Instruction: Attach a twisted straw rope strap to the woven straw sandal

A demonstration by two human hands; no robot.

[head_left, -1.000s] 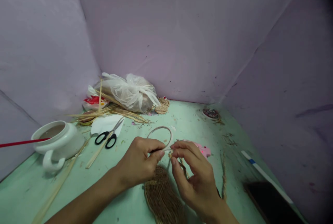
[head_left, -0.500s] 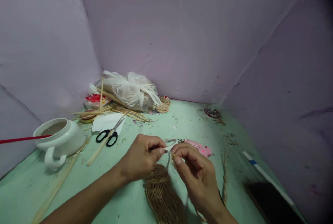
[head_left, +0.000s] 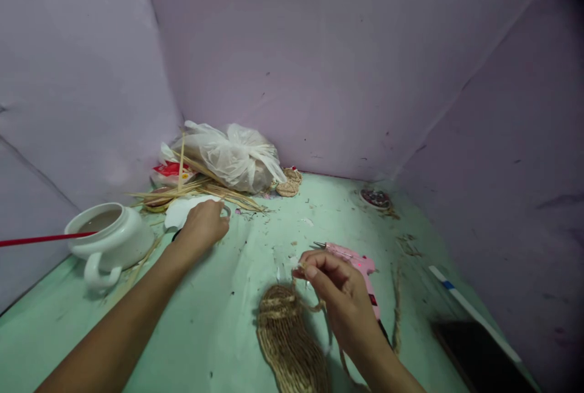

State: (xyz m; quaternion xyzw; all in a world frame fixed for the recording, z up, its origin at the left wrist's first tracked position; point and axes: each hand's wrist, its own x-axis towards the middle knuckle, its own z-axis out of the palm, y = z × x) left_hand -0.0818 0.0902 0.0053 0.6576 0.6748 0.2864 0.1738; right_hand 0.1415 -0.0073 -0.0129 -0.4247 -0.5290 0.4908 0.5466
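Note:
My left hand (head_left: 205,222) is over the white paper (head_left: 179,212), fingers closed. A thin curved pale strip (head_left: 227,211) shows at its fingertips. Under this hand and wrist lie the scissors, with only a bit of the black handle (head_left: 176,235) showing. Near the middle, my right hand (head_left: 340,283) pinches the end of a tan twisted cord (head_left: 314,306) between thumb and fingers. The cord hangs down and loops behind the wrist. Below and left of that hand, a brown sole-shaped piece made of cord rows (head_left: 289,338) lies on the table.
A pink glue gun (head_left: 356,259) lies behind my right hand. A white pot (head_left: 114,238) with a red stick (head_left: 45,239) stands left. Dry straw strips (head_left: 214,189) and a tied plastic bag (head_left: 237,159) lie at the back. A dark flat object (head_left: 479,353) is at right.
My left hand has left the right one and moved left and away from me, over the scissors, with the pale strip. My right hand stays near the middle, still pinching the cord.

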